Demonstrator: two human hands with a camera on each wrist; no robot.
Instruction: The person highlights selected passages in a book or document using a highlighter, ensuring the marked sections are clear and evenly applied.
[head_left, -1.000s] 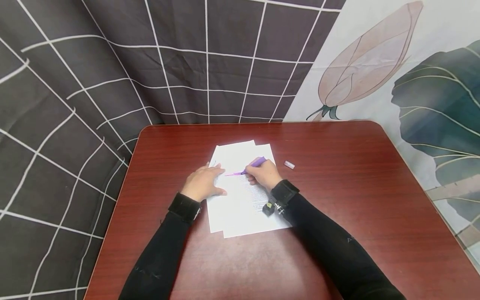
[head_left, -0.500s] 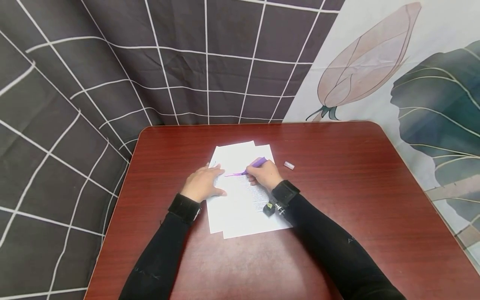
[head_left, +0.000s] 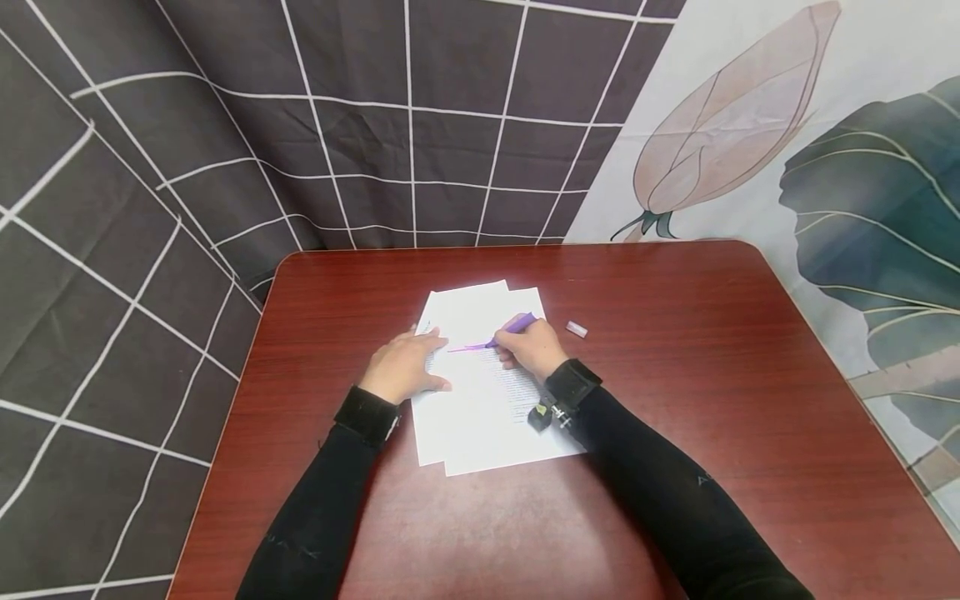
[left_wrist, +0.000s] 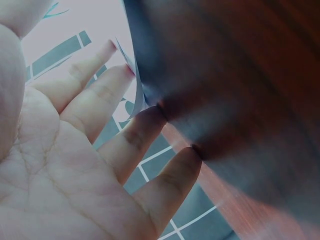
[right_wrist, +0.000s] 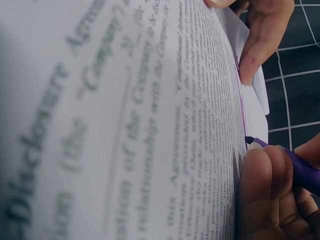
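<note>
From the head camera, the left hand (head_left: pixel 405 365) lies flat with straight fingers, pinning printed sheets (head_left: pixel 480 408) mid-table (head_left: pixel 675 400). The right hand (head_left: pixel 531 348) pinches a purple highlighter (head_left: pixel 513 325), tip on a half-marked line; its cap (head_left: pixel 576 329) lies nearby.

Left wrist: spread fingers (left_wrist: pixel 135 135) press paper.

Right wrist: the tip meets text (right_wrist: pixel 200 100). Highlighting seems midway; next needs a steady stroke rightward.
</note>
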